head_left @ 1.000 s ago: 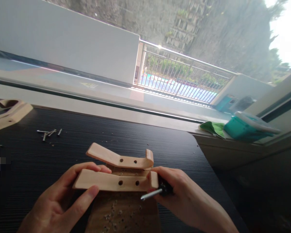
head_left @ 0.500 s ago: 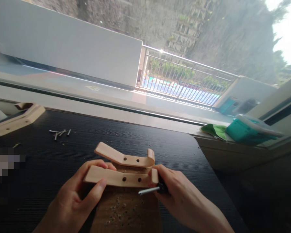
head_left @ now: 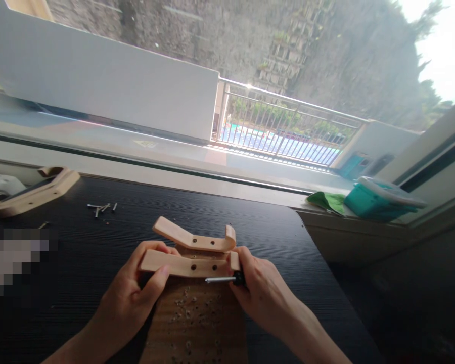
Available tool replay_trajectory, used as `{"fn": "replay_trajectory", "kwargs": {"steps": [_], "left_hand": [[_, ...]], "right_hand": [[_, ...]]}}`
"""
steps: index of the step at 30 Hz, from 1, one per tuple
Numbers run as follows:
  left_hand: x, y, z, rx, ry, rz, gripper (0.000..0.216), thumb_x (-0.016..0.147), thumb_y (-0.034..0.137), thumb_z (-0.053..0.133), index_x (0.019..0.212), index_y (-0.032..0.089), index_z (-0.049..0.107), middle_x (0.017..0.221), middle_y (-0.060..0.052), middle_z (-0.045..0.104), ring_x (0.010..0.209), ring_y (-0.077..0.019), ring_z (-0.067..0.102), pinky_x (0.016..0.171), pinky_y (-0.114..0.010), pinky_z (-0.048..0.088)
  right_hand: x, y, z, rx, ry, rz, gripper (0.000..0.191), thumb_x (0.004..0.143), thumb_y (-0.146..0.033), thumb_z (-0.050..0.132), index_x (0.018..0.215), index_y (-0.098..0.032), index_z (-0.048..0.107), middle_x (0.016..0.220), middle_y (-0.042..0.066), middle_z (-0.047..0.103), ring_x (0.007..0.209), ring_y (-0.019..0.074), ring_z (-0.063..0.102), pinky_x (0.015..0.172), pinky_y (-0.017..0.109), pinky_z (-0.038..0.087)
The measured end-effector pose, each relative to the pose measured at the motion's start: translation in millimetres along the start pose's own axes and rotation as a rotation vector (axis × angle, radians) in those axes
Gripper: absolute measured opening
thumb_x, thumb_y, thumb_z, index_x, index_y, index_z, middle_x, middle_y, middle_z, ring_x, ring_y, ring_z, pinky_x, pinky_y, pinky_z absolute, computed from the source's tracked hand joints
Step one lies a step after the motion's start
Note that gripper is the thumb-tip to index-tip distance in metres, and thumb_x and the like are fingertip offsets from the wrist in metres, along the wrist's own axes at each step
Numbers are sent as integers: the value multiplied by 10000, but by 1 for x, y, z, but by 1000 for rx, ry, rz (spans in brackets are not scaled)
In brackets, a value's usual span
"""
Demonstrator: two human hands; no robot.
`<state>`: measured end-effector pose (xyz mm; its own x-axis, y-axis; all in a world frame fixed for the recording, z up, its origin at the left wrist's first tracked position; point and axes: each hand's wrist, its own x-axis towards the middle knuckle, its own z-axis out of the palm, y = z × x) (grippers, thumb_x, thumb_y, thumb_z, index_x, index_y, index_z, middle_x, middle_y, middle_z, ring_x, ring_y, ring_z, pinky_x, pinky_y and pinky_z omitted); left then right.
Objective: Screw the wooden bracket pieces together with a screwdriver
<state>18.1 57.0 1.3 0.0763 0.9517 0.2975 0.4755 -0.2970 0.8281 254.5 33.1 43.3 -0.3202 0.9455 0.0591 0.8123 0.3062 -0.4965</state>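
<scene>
In the head view a bent pale wooden piece (head_left: 205,268) with two dark holes lies across a scarred wooden board (head_left: 197,318). My left hand (head_left: 140,283) grips its left end, thumb in front and fingers behind. My right hand (head_left: 260,283) is closed round a screwdriver (head_left: 222,279), whose metal shaft points left just below the piece; most of its handle is hidden in the palm. Some right fingers also rest by the piece's curled right end. Just behind stands a second matching wooden piece (head_left: 197,239), with a hooked right end and two holes.
Several screws (head_left: 102,207) lie on the black table (head_left: 129,197) at the left. Beyond them is a wooden frame-like part (head_left: 41,194) beside a white object. A green cloth (head_left: 326,201) and a teal box (head_left: 375,199) sit on the window sill at right.
The screwdriver shaft has swung nearer to level, along the front edge of the wooden piece. The view has shifted slightly; both hands keep their hold.
</scene>
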Motion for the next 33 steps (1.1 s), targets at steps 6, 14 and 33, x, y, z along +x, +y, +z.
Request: {"fn": "replay_trajectory", "kwargs": {"steps": [6,14,33], "left_hand": [[-1,4,-1,25,40,29,184,823,383,457,916,230,497,776,24,634,653,-138,627,582,-205,508],[-1,7,5,-187,-7,-15,136,827,327,478,932,255,432,885,32,720,780,-128,690,715,-209,553],[-1,6,3,-141,-11,-100,168,831,343,481,962,247,438,930,15,720,838,-149,684,764,-235,549]], "right_hand": [[-1,3,6,-10,27,-13,169,799,-148,465,961,-190,440,832,48,650,719,206,608,626,275,370],[0,2,4,43,32,-10,165,825,-163,476,987,-194,456,926,59,672,790,210,636,652,275,408],[-1,18,12,132,282,-208,207,845,-196,533,1051,-206,542,839,9,645,697,109,574,646,208,432]]}}
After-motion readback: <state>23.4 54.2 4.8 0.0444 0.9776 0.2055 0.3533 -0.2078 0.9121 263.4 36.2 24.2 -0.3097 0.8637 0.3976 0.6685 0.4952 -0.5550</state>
